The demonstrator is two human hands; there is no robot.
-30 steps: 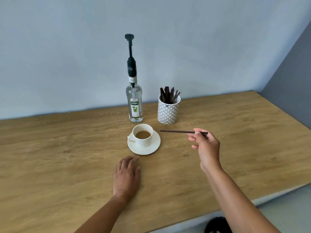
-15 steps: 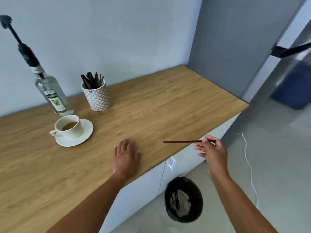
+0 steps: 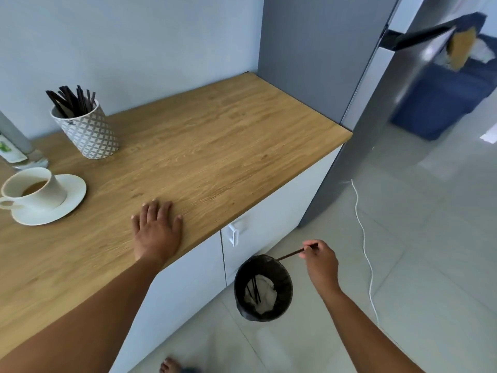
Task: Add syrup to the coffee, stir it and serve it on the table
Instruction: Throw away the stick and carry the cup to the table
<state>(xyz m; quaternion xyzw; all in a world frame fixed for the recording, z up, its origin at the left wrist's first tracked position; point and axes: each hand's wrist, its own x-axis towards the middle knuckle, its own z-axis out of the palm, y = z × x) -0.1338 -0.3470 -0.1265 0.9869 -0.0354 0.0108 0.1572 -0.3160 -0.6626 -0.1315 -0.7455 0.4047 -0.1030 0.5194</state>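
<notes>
A white cup of coffee (image 3: 32,191) stands on a white saucer (image 3: 71,203) at the left of the wooden counter (image 3: 215,146). Only the base of the syrup bottle (image 3: 13,146) shows at the left edge. My left hand (image 3: 157,230) lies flat on the counter near its front edge, fingers spread. My right hand (image 3: 320,261) is off the counter, pinching a thin dark stir stick (image 3: 290,254) whose far end points down over the rim of a black waste bin (image 3: 263,288) on the floor.
A patterned white holder (image 3: 87,130) with several dark stir sticks stands behind the cup. The bin holds crumpled paper and used sticks. White cabinet doors (image 3: 258,227) sit under the counter, a grey fridge (image 3: 357,103) at the right, a white cable (image 3: 363,238) on the tiled floor.
My view swung right and down. My right hand carried the stir stick away from the cup, past the counter's edge, down to the waste bin. My left hand stayed flat on the counter.
</notes>
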